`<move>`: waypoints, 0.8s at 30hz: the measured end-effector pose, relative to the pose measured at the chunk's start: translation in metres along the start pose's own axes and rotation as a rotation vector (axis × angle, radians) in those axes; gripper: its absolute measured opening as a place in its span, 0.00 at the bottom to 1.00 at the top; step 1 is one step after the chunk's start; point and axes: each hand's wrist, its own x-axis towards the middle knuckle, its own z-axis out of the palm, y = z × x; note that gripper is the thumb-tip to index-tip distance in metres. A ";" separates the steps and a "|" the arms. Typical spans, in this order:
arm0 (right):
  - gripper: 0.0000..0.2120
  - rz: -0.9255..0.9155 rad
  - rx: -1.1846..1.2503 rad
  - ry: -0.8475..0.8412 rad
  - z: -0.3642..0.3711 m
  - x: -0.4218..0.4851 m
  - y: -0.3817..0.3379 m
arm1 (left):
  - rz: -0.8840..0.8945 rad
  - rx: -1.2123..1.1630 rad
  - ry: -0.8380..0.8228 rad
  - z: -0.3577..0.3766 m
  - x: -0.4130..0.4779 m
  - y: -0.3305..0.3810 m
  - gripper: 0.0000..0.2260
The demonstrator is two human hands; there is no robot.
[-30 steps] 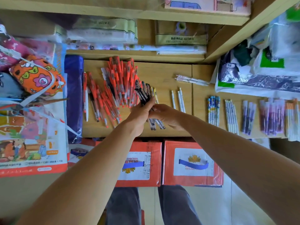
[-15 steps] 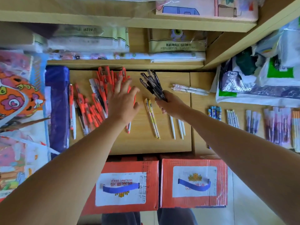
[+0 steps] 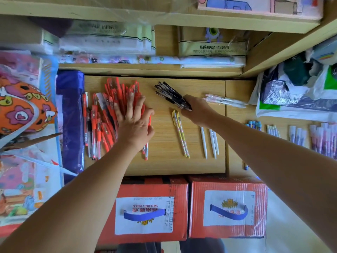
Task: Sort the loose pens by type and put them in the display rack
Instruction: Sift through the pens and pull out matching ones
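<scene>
— Two hands over the wooden shelf (image 3: 164, 165): what is each doing?

— The left hand (image 3: 135, 123) lies flat, fingers straight and spread, pressing on the heap of red pens (image 3: 107, 110). The right hand (image 3: 197, 110) has its fingers curled round a bundle of black pens (image 3: 171, 95).

— Which way does the bundle point?

— Its ends fan out up and to the left, away from the person. Whether the far ends touch the board I cannot tell.

— Where do the red ones sit?

— At the left of the board, overlapping one another, just beside a dark blue package (image 3: 71, 115). A few lie nearly parallel at the heap's left edge; one or two stick out below the palm.

— And between the hands?

— Bare wood. Just below the right hand are two yellow pens (image 3: 180, 132) side by side, then three white pens (image 3: 209, 141) to their right, partly under the forearm.

— Anything farther right?

— A clear wrapped pack of pale pens (image 3: 224, 100) lies beside the right hand's knuckles. On the next board are grouped rows: blue-capped pens (image 3: 253, 124), then a purple and white lot (image 3: 324, 137) near the frame's edge.

— Below the shelf?

— Two red cartons (image 3: 151, 210) with blue strap handles, standing side by side against the shelf's front edge.
</scene>
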 end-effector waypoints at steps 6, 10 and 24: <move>0.14 -0.036 -0.146 0.015 0.003 0.017 -0.012 | 0.001 0.014 0.040 0.004 -0.015 -0.014 0.19; 0.21 -0.069 -0.235 0.081 0.000 0.030 -0.015 | 0.005 0.014 0.059 0.004 -0.016 -0.015 0.20; 0.27 -0.260 -0.489 0.186 -0.003 0.037 0.002 | 0.126 -0.031 0.062 -0.019 0.059 0.005 0.31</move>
